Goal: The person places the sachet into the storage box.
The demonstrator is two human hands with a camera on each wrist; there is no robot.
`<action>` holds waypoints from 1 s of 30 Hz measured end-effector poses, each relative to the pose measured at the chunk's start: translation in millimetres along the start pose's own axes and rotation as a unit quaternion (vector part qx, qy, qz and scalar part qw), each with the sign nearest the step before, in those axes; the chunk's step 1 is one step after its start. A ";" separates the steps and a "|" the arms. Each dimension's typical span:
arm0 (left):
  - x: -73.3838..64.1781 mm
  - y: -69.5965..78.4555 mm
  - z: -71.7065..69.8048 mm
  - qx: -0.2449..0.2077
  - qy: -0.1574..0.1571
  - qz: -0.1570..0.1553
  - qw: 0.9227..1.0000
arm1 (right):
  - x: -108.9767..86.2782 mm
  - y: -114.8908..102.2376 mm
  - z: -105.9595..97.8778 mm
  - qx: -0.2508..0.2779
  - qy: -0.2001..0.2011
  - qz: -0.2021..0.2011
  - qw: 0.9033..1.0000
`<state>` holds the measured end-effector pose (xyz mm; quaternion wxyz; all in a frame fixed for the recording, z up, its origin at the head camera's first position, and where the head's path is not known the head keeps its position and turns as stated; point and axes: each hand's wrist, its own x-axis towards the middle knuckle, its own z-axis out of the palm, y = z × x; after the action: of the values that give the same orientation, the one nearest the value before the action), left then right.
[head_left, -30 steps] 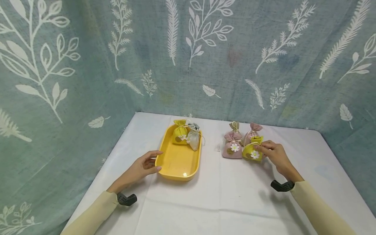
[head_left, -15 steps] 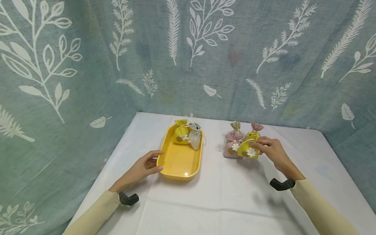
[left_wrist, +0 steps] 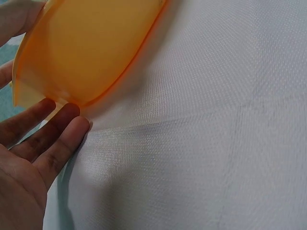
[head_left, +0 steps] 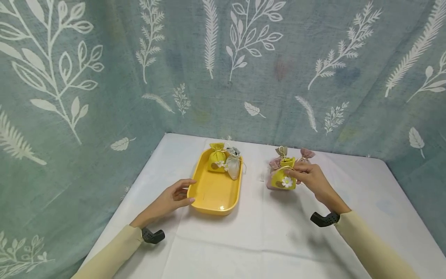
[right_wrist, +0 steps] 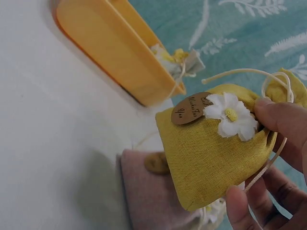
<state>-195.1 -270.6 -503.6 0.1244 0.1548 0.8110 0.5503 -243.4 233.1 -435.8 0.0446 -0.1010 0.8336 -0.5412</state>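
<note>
Two drawstring sachets sat in the yellow tray, left hand spread against it — right hand pinched a mustard sachet, three others left on the bench

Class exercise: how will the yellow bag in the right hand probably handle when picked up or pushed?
The yellow bag probably gives when squeezed, since it looks like gathered fabric. Its visible weave suggests it won't be very slippery. Its cord might snag, since one end sticks out loose.
</note>
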 end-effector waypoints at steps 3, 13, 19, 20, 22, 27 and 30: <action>1.0 1.6 -2.0 0.004 -0.003 0.004 1.000 | 3.0 -3.1 6.5 0.009 -0.003 -0.008 1.000; -1.1 0.8 -1.7 0.012 0.003 -0.003 1.000 | 18.1 -16.4 31.5 0.029 -0.018 -0.023 0.999; -0.1 2.3 0.4 0.011 0.005 -0.001 1.000 | 26.7 -28.8 45.7 0.046 -0.030 -0.040 0.998; 0.3 2.1 0.8 0.011 0.005 0.001 1.000 | 27.5 -31.3 47.9 0.044 -0.030 -0.043 0.998; 1.1 1.2 1.2 0.012 0.005 0.005 1.000 | 29.2 -36.5 52.8 0.039 -0.035 -0.054 0.997; 0.3 -1.2 0.2 0.009 0.009 0.005 1.000 | 34.1 -48.9 68.5 0.013 -0.050 -0.074 0.996; 0.5 -1.6 -1.8 0.008 0.008 0.005 1.000 | 37.3 -55.6 78.9 0.000 -0.054 -0.075 0.996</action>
<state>-196.4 -272.5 -504.4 0.1138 0.1558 0.8155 0.5457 -258.6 132.6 -416.2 0.0489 -0.1925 0.8198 -0.5370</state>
